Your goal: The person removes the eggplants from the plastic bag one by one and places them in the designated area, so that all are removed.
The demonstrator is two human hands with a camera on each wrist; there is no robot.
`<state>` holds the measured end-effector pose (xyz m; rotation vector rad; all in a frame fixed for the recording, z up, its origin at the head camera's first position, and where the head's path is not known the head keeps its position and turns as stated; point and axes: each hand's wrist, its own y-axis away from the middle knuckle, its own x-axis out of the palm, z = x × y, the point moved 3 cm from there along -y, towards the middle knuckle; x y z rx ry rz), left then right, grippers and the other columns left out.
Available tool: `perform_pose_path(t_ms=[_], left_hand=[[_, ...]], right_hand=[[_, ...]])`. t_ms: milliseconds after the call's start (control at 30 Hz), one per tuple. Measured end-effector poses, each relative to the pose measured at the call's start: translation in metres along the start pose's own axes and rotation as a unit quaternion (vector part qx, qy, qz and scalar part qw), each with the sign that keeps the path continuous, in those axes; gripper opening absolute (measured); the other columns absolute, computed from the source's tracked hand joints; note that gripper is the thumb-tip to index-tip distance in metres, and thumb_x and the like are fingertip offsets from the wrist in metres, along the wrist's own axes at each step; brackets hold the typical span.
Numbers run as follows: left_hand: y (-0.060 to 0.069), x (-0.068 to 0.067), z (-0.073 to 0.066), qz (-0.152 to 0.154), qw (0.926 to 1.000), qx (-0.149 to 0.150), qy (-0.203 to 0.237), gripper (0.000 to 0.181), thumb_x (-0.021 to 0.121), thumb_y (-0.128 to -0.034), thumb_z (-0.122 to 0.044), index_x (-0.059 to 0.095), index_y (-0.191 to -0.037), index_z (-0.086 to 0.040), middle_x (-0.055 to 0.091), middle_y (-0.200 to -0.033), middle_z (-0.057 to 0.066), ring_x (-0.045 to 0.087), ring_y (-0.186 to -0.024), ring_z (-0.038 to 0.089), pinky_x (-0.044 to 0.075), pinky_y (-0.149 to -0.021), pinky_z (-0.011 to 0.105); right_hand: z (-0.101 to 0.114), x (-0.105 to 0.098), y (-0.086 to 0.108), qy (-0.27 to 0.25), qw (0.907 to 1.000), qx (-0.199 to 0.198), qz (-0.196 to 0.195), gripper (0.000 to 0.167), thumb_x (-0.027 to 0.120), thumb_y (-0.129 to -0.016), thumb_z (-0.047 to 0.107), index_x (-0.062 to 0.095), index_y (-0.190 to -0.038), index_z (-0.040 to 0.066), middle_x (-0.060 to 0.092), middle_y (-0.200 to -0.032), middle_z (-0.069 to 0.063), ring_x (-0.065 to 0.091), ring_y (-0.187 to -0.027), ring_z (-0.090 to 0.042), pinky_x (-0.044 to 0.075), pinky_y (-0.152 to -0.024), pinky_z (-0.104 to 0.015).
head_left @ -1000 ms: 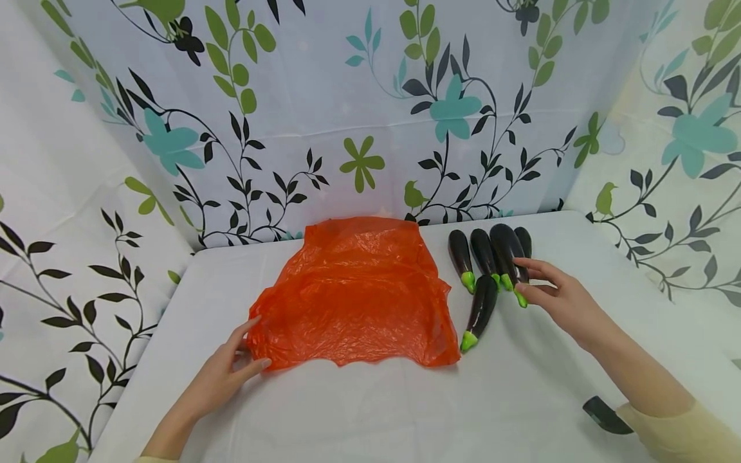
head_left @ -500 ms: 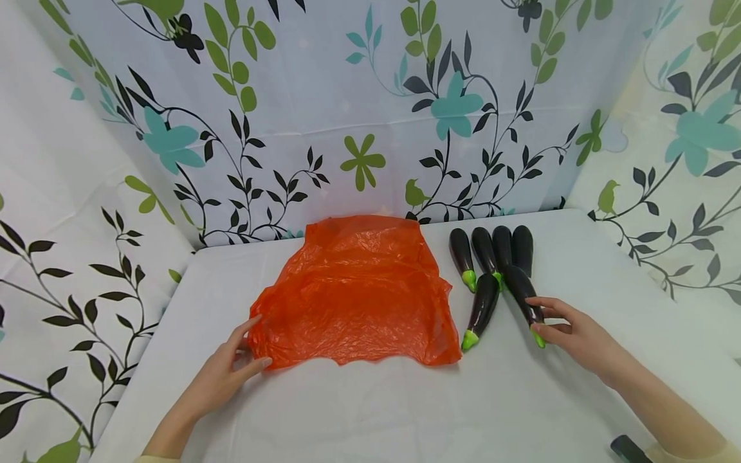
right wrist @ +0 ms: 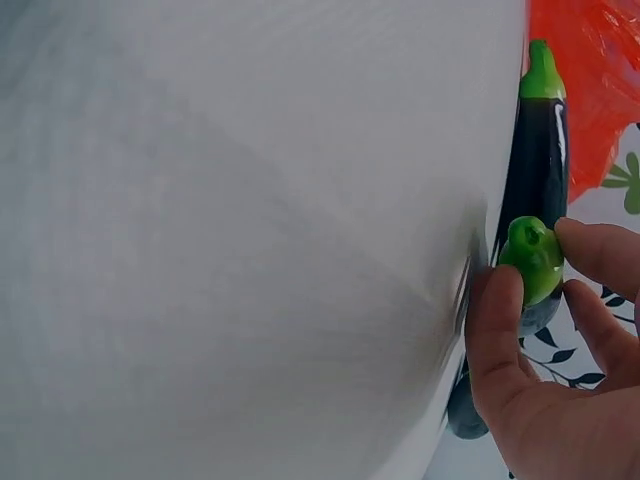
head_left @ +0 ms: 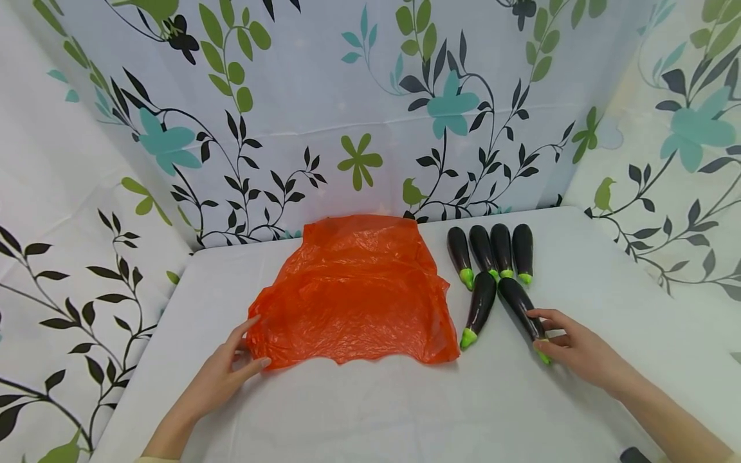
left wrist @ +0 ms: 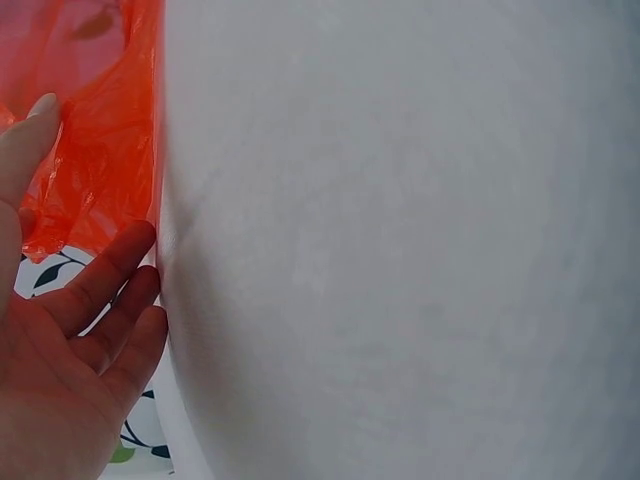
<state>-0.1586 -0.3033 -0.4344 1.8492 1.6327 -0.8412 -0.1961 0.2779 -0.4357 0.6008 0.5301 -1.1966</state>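
My right hand point(head_left: 585, 354) pinches a dark purple eggplant point(head_left: 516, 302) between thumb and fingers near its green stem end; it lies slanted on the white table. In the right wrist view the green cap point(right wrist: 536, 265) sits between the fingertips. To its left, another eggplant point(head_left: 480, 305) lies at an opposite slant. Several more eggplants point(head_left: 501, 247) form a row behind them. An orange-red plastic bag point(head_left: 353, 308) is spread flat at centre. My left hand point(head_left: 217, 376) rests at the bag's front left corner, fingers loosely extended, the thumb against its edge point(left wrist: 100, 190).
A white cloth covers the table point(head_left: 347, 411). Hanging cloth with leaf and flower prints point(head_left: 278, 128) encloses the back and both sides. A dark object point(head_left: 633, 455) shows beside the right forearm at the bottom edge.
My right hand has drawn the eggplant from atop the back row toward the front right, setting it beside the other slanted one. My left hand and the bag have stayed in place.
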Motion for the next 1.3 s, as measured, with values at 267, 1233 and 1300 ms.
perform_pose_path(t_ms=[267, 1233, 1300], left_hand=[[-0.002, 0.0, -0.002, -0.003, 0.9999, 0.012, 0.004, 0.074, 0.07, -0.0905, -0.034, 0.03, -0.15, -0.015, 0.058, -0.119, 0.01, 0.054, -0.106, 0.026, 0.051, -0.085, 0.049], [-0.008, -0.016, -0.008, -0.019, 0.9991, 0.037, -0.005, 0.076, 0.067, -0.0929, -0.033, 0.025, -0.154, -0.022, 0.056, -0.124, 0.009, 0.054, -0.11, 0.025, 0.052, -0.087, 0.04], [-0.01, -0.022, -0.011, -0.031, 0.9986, 0.043, -0.008, 0.075, 0.066, -0.0941, -0.032, 0.023, -0.155, -0.023, 0.055, -0.126, 0.01, 0.053, -0.112, 0.027, 0.052, -0.088, 0.04]], right_hand=[[-0.001, 0.001, -0.002, 0.037, 0.9991, -0.016, -0.009, 0.059, 0.069, -0.092, 0.021, 0.04, -0.142, 0.011, 0.056, -0.124, -0.026, 0.063, -0.102, -0.035, 0.053, -0.077, -0.046], [0.006, -0.025, -0.026, 0.077, 0.9946, -0.049, -0.05, 0.058, 0.063, -0.096, 0.024, 0.038, -0.144, 0.003, 0.052, -0.129, -0.03, 0.06, -0.108, -0.042, 0.055, -0.079, -0.049], [0.007, -0.031, -0.031, 0.081, 0.9939, -0.047, -0.057, 0.057, 0.06, -0.098, 0.025, 0.036, -0.144, 0.002, 0.05, -0.13, -0.032, 0.058, -0.11, -0.044, 0.054, -0.08, -0.051]])
